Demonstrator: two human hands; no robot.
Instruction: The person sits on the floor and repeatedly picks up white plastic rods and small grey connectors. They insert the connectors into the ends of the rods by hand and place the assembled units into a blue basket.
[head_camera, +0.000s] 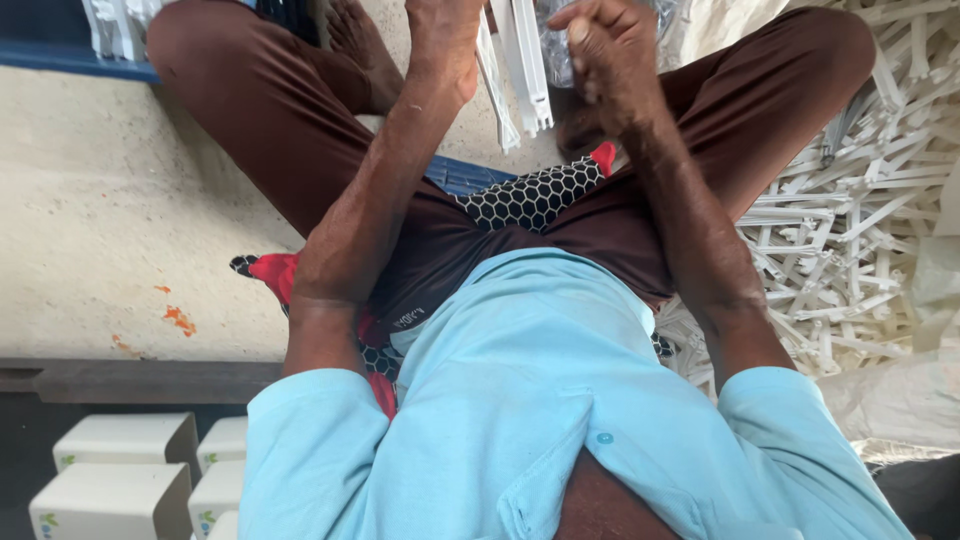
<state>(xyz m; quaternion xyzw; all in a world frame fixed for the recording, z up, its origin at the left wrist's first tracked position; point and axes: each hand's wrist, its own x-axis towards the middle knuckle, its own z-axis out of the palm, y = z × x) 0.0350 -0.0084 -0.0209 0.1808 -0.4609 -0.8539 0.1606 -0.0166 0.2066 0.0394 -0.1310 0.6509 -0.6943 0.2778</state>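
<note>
Left hand (442, 40) gripping flat white plastic strips (520, 65), right hand (605, 60) fisted on them

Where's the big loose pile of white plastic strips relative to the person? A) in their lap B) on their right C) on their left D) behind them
B: the pile of white plastic strips lies on the floor beside the right leg, just past the right hand.

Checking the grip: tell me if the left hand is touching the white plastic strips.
Touching. The head view shows the left hand closed against the white plastic strips, with no gap between them.
</note>
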